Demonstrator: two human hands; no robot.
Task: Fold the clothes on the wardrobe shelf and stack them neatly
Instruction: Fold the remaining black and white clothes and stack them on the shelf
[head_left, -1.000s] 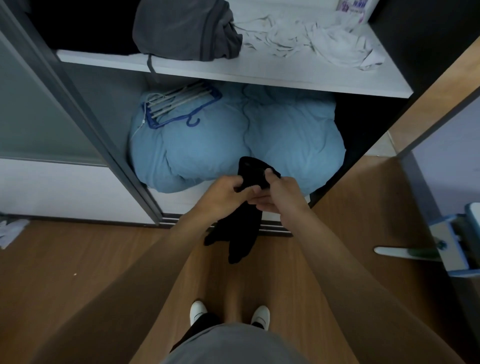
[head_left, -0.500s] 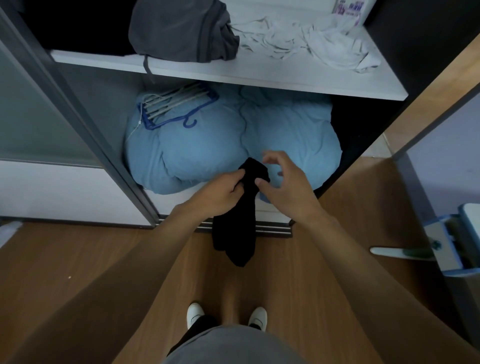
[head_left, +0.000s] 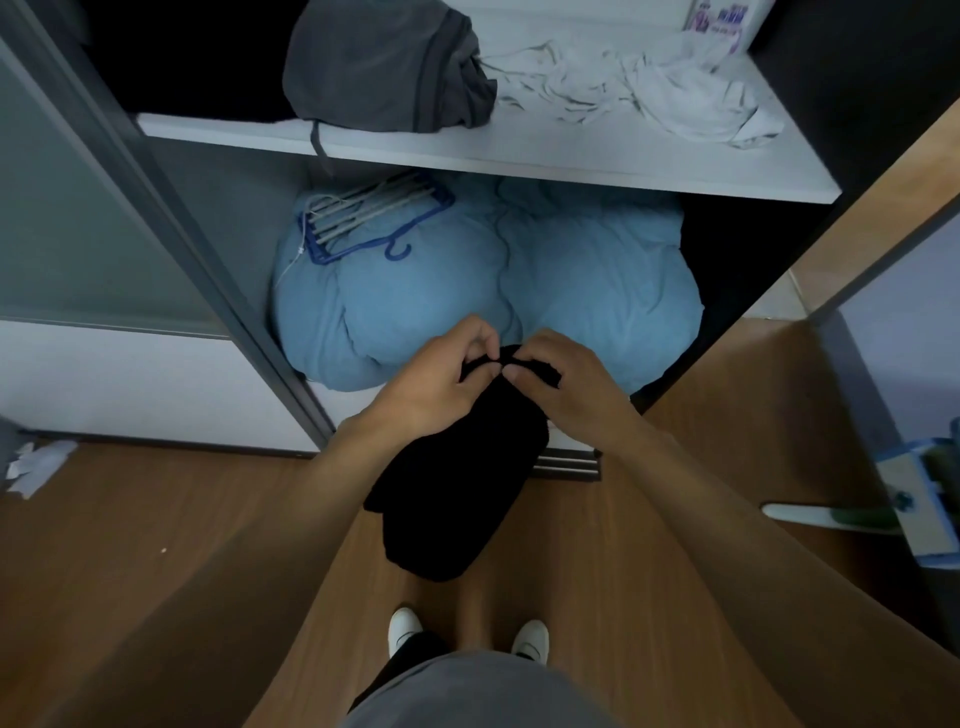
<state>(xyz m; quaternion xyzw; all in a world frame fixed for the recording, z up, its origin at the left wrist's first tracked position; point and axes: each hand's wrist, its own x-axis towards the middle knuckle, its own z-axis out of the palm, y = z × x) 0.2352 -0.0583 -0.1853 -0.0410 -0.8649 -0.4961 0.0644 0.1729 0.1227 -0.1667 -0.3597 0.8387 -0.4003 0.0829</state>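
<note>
We hold a black garment (head_left: 457, 478) out in front of us, both hands close together at its top edge: left hand (head_left: 431, 384) pinched shut on the fabric, right hand (head_left: 566, 387) pinched on it just beside, thumbs nearly touching. The cloth hangs down below the hands over the wood floor (head_left: 156, 545), well clear of it, likely so its weight pulls it straight before a fold; we judge the top edge is being lined up, fold not yet finished. We can't tell what kind of garment it is, too dark. On the white wardrobe shelf (head_left: 519, 161) above, a grey garment (head_left: 384, 67) sits bunched at the left with a strap drooping over the front edge, and crumpled white clothes (head_left: 639, 88) spread to the right; neither is folded, no stack is visible. The shelf strip in front of the white clothes looks bare, probably the landing spot. Below the shelf a blue duvet (head_left: 467, 291) fills the compartment, blue hangers (head_left: 363, 218) lying on it at the left. The sliding door frame (head_left: 171, 228) stands at left, a door panel at right, narrowing the reach. White paper scrap (head_left: 36, 462) on the floor at far left, not in the way.
</note>
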